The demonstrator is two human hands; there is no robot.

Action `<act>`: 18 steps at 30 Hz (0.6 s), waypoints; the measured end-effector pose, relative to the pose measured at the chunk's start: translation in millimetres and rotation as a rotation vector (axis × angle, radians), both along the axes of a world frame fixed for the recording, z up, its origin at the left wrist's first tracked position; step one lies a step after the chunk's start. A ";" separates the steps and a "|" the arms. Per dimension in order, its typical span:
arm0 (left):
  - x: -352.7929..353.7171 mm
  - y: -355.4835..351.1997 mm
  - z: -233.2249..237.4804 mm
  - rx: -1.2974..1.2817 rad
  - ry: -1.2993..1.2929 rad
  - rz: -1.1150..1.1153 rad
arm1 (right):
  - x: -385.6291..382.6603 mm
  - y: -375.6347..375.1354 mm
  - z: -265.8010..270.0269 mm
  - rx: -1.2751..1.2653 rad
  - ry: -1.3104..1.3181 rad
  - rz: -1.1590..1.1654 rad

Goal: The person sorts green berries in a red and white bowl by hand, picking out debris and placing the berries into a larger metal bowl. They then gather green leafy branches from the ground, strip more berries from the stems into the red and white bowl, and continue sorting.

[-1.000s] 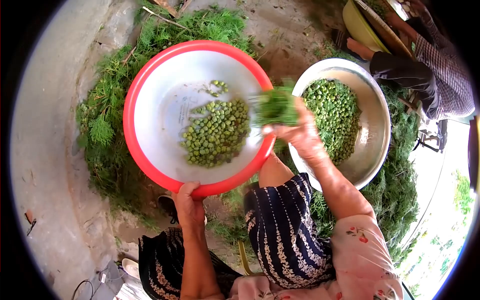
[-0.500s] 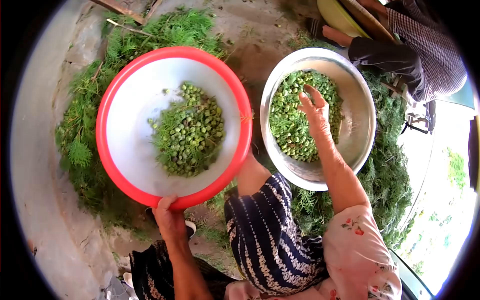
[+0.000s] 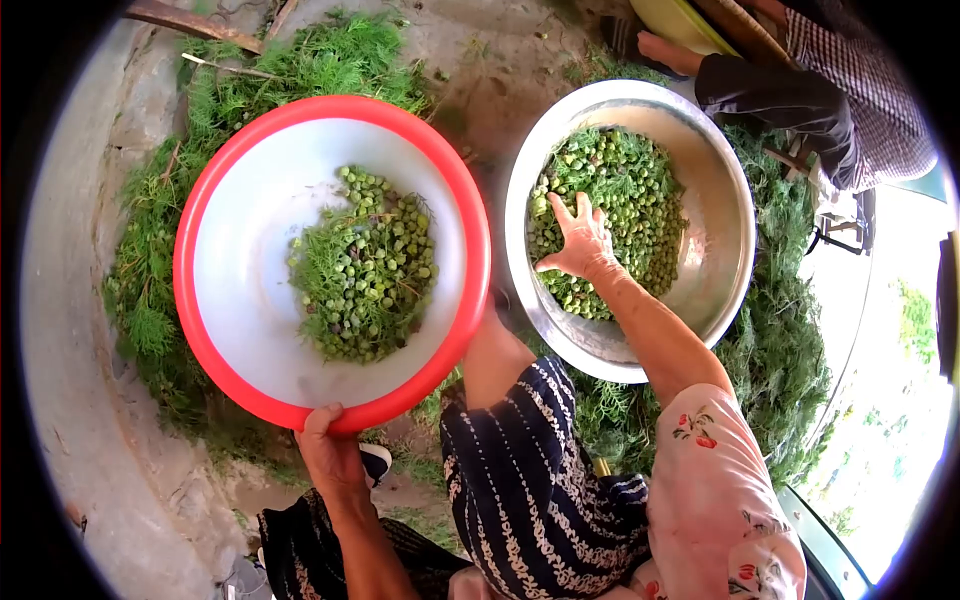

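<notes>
My left hand (image 3: 330, 448) grips the near rim of a white plastic basin (image 3: 250, 330) with a red edge, thumb over the top. Inside it lies a heap of small round green cones (image 3: 375, 280) mixed with feathery sprigs. To the right stands a shiny metal basin (image 3: 715, 255) holding more green cones (image 3: 645, 215) and sprigs. Over the left part of that heap is my right hand (image 3: 583, 243), palm down and fingers spread, close upon the cones with nothing gripped.
Cut evergreen branches (image 3: 150, 300) lie left of the plastic basin, and another pile (image 3: 785, 320) sits right of the metal one. At the upper right a person (image 3: 800, 100) sits beside a yellow-green basin (image 3: 670, 25). A wooden strip (image 3: 195, 25) lies at the top left.
My right hand has moved left and slightly down over the metal basin, its fingers now spread wider. The plastic basin, still in my left hand, has shifted slightly left in view.
</notes>
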State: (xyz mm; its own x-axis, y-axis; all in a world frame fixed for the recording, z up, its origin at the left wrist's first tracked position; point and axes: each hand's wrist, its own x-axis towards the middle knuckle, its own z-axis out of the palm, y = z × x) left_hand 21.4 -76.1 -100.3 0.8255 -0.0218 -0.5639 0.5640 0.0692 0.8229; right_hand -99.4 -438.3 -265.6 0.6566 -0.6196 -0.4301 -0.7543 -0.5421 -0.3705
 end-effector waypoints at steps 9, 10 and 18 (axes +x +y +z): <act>0.7 -4.0 7.8 -0.012 0.003 -0.004 | -15.5 8.0 -43.5 -0.021 -0.247 -0.303; -0.5 -8.9 11.5 -0.019 0.000 -0.005 | -23.5 13.2 -54.6 -0.008 -0.310 -0.323; -0.9 -4.2 9.0 -0.033 -0.026 -0.021 | -59.6 6.1 -6.1 1.112 -1.093 -1.111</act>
State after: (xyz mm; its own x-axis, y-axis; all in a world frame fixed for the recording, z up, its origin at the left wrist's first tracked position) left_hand 20.6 -80.2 -91.3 0.8388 -0.0575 -0.5413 0.5444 0.0844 0.8346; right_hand -159.0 -432.3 -271.6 0.4364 -0.6662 -0.6048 0.2245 0.7315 -0.6438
